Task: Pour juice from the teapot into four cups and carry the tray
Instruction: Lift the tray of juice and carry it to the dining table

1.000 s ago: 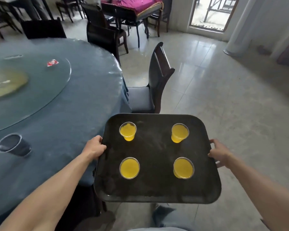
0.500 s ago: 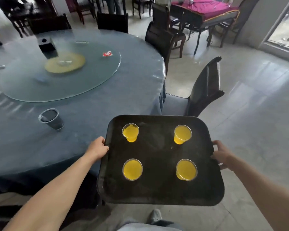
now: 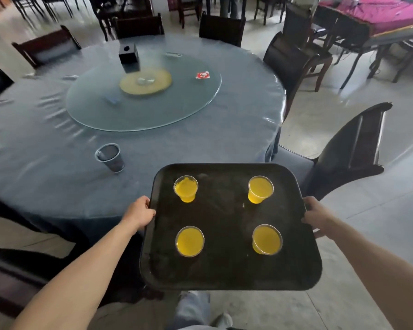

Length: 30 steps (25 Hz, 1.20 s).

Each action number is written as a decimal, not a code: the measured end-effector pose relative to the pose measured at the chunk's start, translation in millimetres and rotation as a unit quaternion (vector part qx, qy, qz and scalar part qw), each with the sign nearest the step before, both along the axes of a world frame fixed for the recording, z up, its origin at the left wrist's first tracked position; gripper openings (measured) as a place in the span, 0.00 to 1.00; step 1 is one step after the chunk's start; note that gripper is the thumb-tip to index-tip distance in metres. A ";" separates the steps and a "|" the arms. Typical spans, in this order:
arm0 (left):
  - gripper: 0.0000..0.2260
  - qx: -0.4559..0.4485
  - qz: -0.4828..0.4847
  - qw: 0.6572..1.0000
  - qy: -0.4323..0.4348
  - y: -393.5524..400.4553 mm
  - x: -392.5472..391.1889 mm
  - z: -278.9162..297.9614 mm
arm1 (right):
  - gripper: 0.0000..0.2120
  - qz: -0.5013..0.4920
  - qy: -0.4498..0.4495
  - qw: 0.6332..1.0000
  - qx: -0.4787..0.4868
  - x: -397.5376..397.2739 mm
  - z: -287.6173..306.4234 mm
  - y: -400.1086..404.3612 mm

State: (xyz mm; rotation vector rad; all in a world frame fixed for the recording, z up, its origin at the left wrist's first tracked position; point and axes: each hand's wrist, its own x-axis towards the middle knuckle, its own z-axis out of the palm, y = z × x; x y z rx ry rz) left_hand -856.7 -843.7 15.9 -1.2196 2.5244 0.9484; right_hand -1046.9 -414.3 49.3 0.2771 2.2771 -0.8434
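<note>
Tray (image 3: 227,270): lower centre of frame, lifted off the table (image 3: 45,167), level so nothing spills.
Cups (image 3: 186,188): four, filled with juice, spaced toward the tray's corners, likely for balance.
Left hand (image 3: 140,214): curled round the tray's left rim.
Right hand (image 3: 316,216): grips the right rim, opposite, sharing the load.
Spare cup (image 3: 109,157): empty, on the table, upper left of the tray.
Teapot: not in view.

Four cups (image 3: 189,241) on tray (image 3: 227,270), right of table (image 3: 45,182).

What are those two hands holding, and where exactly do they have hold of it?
The black tray with four juice cups: the left hand grips its left rim, the right hand its right rim.
</note>
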 end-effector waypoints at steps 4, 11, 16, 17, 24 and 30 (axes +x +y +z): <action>0.03 0.010 0.026 1.000 -0.004 -18.7 -5.9 -4.5 | 0.26 0.021 -0.003 1.000 0.009 -23.9 -7.4 -28.7; 0.05 0.012 0.043 0.999 -0.010 -65.7 -32.2 -17.0 | 0.22 0.046 0.020 0.997 0.052 -66.3 -17.6 -88.1; 0.05 0.024 0.065 0.998 -0.009 -105.8 -54.4 -30.4 | 0.25 0.077 0.040 0.994 0.064 -110.7 -26.7 -138.9; 0.04 0.020 0.065 0.998 -0.007 -113.2 -58.9 -32.0 | 0.25 0.078 0.041 0.994 0.067 -117.7 -29.4 -147.9; 0.03 0.020 0.088 0.996 -0.006 -162.5 -85.9 -41.3 | 0.25 0.095 0.051 0.989 0.097 -163.4 -46.1 -209.3; 0.04 0.014 0.100 0.995 -0.012 -183.7 -96.3 -51.5 | 0.25 0.118 0.047 0.985 0.121 -195.4 -56.1 -245.5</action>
